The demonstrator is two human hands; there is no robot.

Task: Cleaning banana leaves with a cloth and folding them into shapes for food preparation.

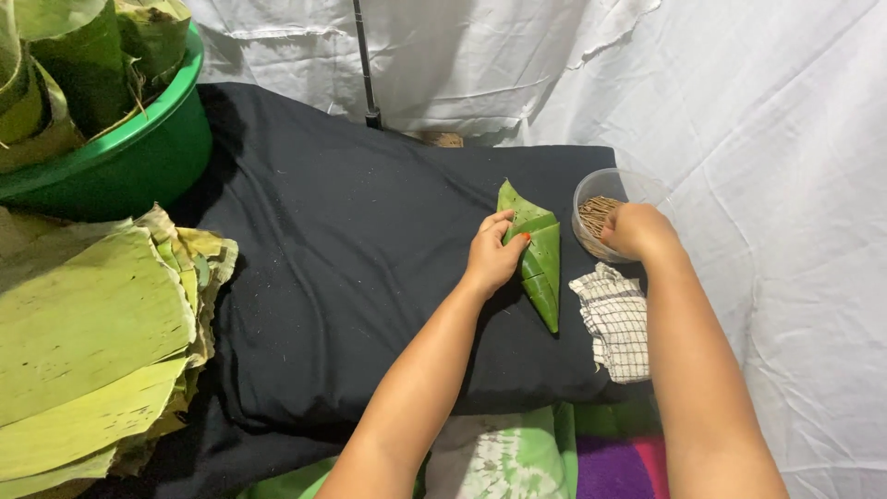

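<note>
Left grip pressed flat, fingers spread, on folded leaf; right grip dips into stick container, closure hidden. Leaf judged light, pliant, springy: hold at the fold.

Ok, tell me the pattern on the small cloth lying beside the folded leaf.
The small cloth is white with a dark checked grid, seen in the head view.
</note>
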